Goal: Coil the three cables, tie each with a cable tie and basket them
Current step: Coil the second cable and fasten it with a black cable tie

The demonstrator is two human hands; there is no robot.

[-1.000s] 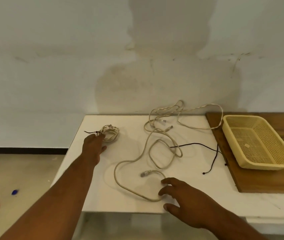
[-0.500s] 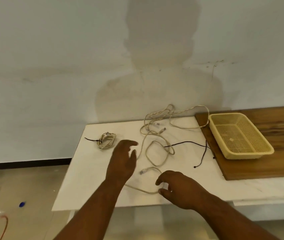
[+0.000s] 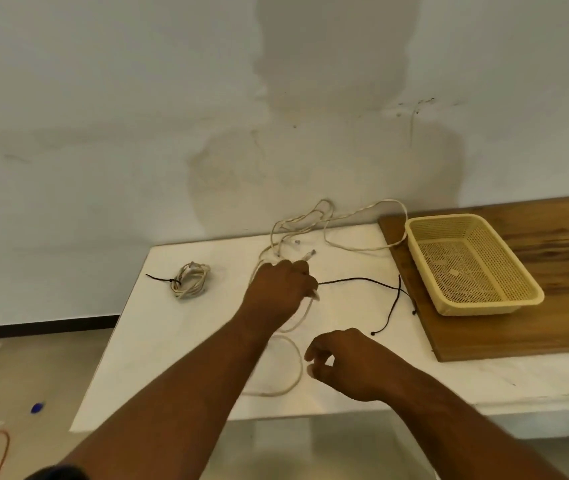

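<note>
**Second cable in hand, coil not yet formed**

The loose cable (image 3: 299, 363) lies in slack loops across the middle of the white tabletop (image 3: 172, 341). Its plug (image 3: 310, 253) shows just past our knuckles. Our left hand (image 3: 281, 289) is curled round the cable close behind that plug. Our right hand (image 3: 345, 362) hovers just beside the near loop, fingers loosely bent, with nothing visibly pinched.

Handling, as we judge it:
- The cable looks light and limp, but springy enough to uncoil if released.
- Best hold is on the jacket behind the plug, not the plug itself, since the clip looks fragile.
- The free hand should guide each turn.

The far cable (image 3: 348, 249) is heaped by the wall, one run touching the basket (image 3: 525, 296). Strands overlap near the left hand, and we cannot tell them apart there.

Two black cable ties (image 3: 362, 279) cross between the left hand and the wooden board (image 3: 553, 327). The coiled cable (image 3: 191, 280), already tied, sits well apart at the left. No cable is in the basket yet.
</note>
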